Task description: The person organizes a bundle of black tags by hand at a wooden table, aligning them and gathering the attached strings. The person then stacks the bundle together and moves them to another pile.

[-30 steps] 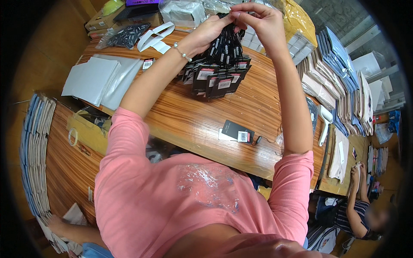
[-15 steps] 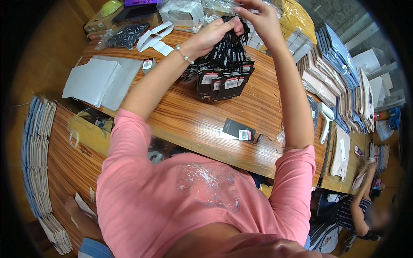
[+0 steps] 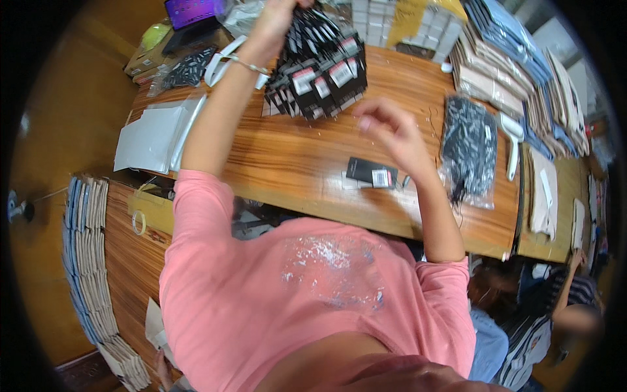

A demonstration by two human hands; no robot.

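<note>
My left hand (image 3: 279, 18) is closed at the top of the view, gripping a bunch of black hang tags (image 3: 321, 91) by their gathered black strings. The tags hang fanned out below it, with white and red labels on their faces. My right hand (image 3: 395, 130) is apart from the bunch, its fingers loosely bent and apart with nothing seen in them. Just below it on the table lies a single black hang tag (image 3: 371, 171) with a white label, over a white card.
A clear bag of black strings (image 3: 467, 144) and a white handheld tool (image 3: 512, 140) lie to the right. Folded garments (image 3: 490, 72) are stacked beyond them. White sheets (image 3: 150, 137) lie at left, near another bag (image 3: 187, 68) and a laptop (image 3: 192, 19). Another person (image 3: 571, 294) sits at far right.
My left hand has lifted the bunch of hang tags up and leftward. My right hand has left the strings and come down toward the single tag. The view has shifted.
</note>
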